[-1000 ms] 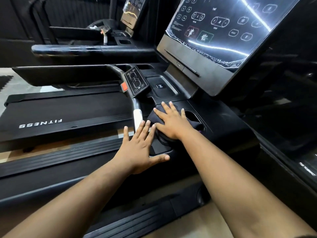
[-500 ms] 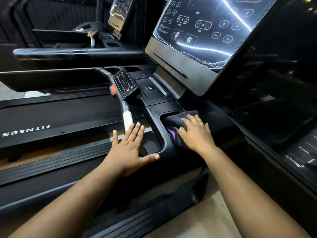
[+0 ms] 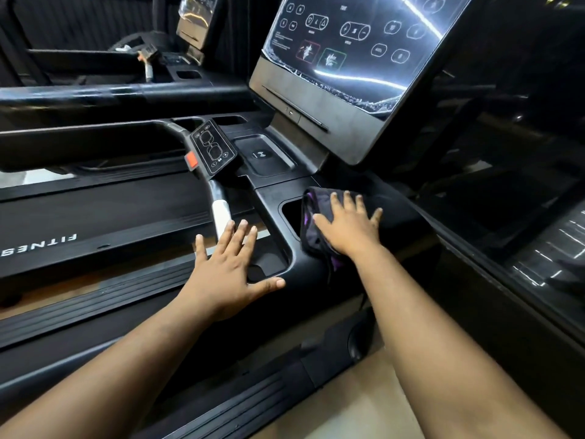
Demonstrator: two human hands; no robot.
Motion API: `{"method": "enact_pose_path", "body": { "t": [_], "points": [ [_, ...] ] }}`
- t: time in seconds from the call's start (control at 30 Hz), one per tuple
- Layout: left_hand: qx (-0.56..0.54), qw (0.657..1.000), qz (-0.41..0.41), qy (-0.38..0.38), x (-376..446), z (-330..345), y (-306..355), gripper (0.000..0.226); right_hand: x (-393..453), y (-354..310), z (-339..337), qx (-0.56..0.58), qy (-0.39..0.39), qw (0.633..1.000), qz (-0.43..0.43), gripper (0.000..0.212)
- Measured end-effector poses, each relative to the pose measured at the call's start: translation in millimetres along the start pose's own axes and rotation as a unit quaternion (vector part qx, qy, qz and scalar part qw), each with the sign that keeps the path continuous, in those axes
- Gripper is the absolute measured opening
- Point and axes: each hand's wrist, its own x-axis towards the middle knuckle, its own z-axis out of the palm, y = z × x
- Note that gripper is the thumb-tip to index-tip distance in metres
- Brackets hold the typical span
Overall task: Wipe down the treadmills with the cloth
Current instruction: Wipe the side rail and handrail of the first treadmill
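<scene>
Head view, right hand: the right hand [image 3: 348, 228] is lying palm down on the cloth [image 3: 313, 217], fingers straight and spread, pressing it flat rather than gripping it.
Head view, cloth: the dark cloth with purple edging is sitting bunched under the right hand, on the black console tray of the nearest treadmill [image 3: 316, 270]. Its left part is showing past the thumb and is hanging over the right rim of a cup holder recess [image 3: 291, 213]; a lower fold is trailing toward the person below the wrist.
Head view, left hand: the left hand [image 3: 228, 274] is resting flat on the near edge of the same console, fingers straight and slightly fanned, thumb stretched out to the right along the rim. It is holding nothing and is lying well apart from the cloth.
Head view, handle: the fingertips of the left hand are reaching up to the silver grip of the handle [image 3: 220, 213], which is rising to a small keypad [image 3: 213, 150] with an orange tab beside it.
Head view, screen: a large tilted touchscreen [image 3: 354, 42] is standing above the tray, with light streaks reflecting on it.
Head view, belt: the running belt [image 3: 95, 217] is stretching out to the left, with white lettering on its side rail.
Head view, background: a second treadmill [image 3: 158, 68] is standing behind the first, at upper left.
</scene>
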Motion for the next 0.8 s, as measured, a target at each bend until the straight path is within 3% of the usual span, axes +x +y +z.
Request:
{"method": "enact_pose_path", "body": {
  "t": [0.13,0.3,0.37,0.5,0.57,0.73,0.8],
  "points": [
    [-0.001,1.0,-0.002,0.003,-2.9,-1.8,1.4,0.124,-34.7,-7.4,11.4,0.003,0.022,0.996,-0.085,0.071],
    [0.003,1.0,0.005,0.003,-0.5,-4.4,-0.6,0.124,-48.2,37.3,20.3,-0.012,0.07,0.997,-0.025,0.074],
    [-0.002,1.0,0.002,0.01,2.3,-4.7,-2.6,0.127,-46.4,19.6,23.4,0.002,0.083,0.996,-0.014,0.072],
    [-0.004,1.0,-0.001,0.006,-2.7,1.6,1.4,0.13,-91.0,-13.8,46.7,0.037,0.09,0.99,-0.102,0.087],
    [-0.01,1.0,0.0,0.008,-0.4,-1.0,3.3,0.13,-92.5,-10.3,39.8,0.021,0.065,0.992,-0.103,0.09],
    [-0.008,1.0,0.0,0.002,0.9,-4.5,-0.2,0.127,-36.4,-62.2,2.8,-0.007,0.01,0.999,-0.049,0.071],
    [-0.012,1.0,0.002,0.004,-3.1,-1.7,1.9,0.128,-35.6,-65.6,8.7,-0.009,0.034,0.997,-0.063,0.069]
  ]
}}
